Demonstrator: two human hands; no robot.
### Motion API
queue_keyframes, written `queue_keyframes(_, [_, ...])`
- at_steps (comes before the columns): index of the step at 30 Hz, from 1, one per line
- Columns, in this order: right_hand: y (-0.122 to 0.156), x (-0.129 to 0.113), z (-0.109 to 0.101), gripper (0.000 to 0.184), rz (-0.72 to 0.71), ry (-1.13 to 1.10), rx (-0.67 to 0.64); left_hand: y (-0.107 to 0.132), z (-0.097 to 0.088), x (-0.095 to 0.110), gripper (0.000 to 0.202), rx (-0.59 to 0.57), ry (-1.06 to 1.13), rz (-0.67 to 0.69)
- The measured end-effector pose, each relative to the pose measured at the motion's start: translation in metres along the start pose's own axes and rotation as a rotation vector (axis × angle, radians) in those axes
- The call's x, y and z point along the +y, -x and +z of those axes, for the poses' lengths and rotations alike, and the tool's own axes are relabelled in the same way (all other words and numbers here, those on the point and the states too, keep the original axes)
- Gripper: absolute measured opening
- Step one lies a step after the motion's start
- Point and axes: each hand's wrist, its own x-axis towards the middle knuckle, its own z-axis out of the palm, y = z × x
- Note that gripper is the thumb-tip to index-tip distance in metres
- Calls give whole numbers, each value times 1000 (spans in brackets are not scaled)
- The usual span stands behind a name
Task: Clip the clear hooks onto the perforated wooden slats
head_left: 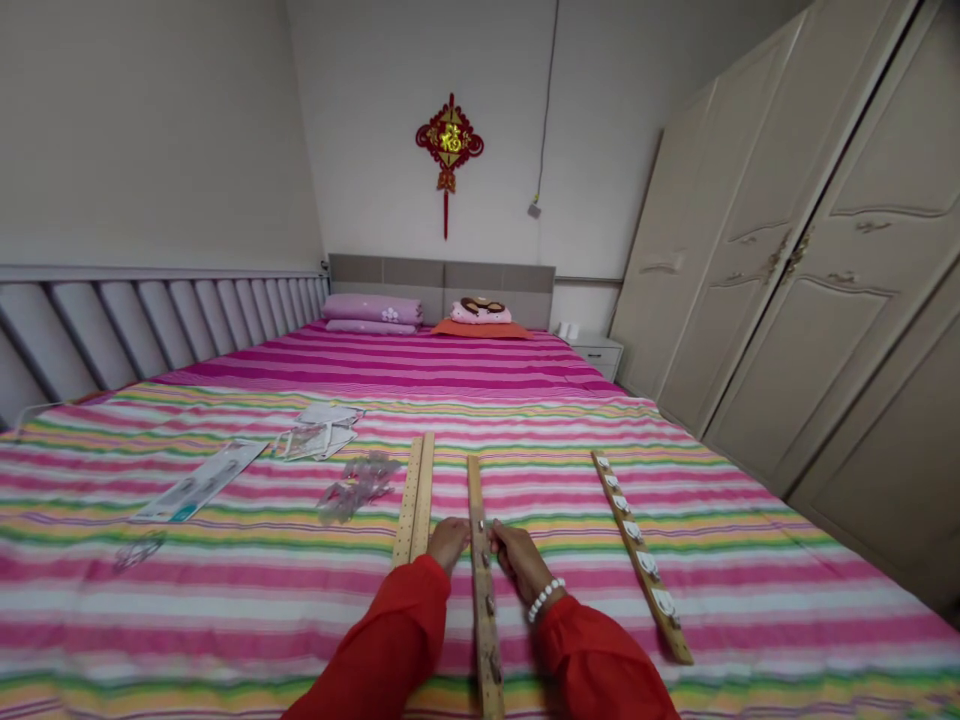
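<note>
The light in here is soft and rather dim, so the walls (187,130) and wardrobe (739,290) look dull while the striped bedspread (247,600) comes up brightest, with only faint shadows by the red sleeves (382,640) and a shine on the gold character (451,138). Toward the edges everything leans and stretches, the wardrobe most of all, and the fittings (490,604) on the wooden strip (475,490) blur into small smudges.

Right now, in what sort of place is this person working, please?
Most likely a bedroom: there is a wide bed, a headboard at its far end, and a tall wardrobe on the right.
</note>
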Motion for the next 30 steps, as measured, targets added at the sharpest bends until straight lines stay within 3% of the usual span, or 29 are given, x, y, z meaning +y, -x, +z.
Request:
queue_keyframes(8, [30, 17, -3, 48, -39, 50, -19, 33, -5, -5, 16, -74, -126, -35])
queue_keyframes(13, [34, 24, -3, 48, -71, 41, 19, 34, -26, 5, 15, -84, -226, -68])
queue_keyframes(15, [34, 26, -2, 49, -57, 20, 34, 28, -43, 17, 11, 14, -324, -33])
queue_keyframes(17, [34, 27, -2, 50, -33, 4, 39, 19, -63, 32, 6, 212, -456, 99])
queue_keyframes(19, [35, 26, -3, 51, -25, -10, 36, 10, -85, 44, 14, 428, -622, 214])
queue_keyframes(21, [36, 26, -5, 53, -35, -32, 28, 2, -105, 52, 20, 542, -814, 264])
queue_keyframes(27, [37, 24, -6, 57, -27, -88, 34, -13, -133, 51, 23, 625, -1219, 278])
queue_keyframes(30, [36, 24, -6, 59, -14, -107, 40, -15, -137, 49, 19, 630, -1236, 291])
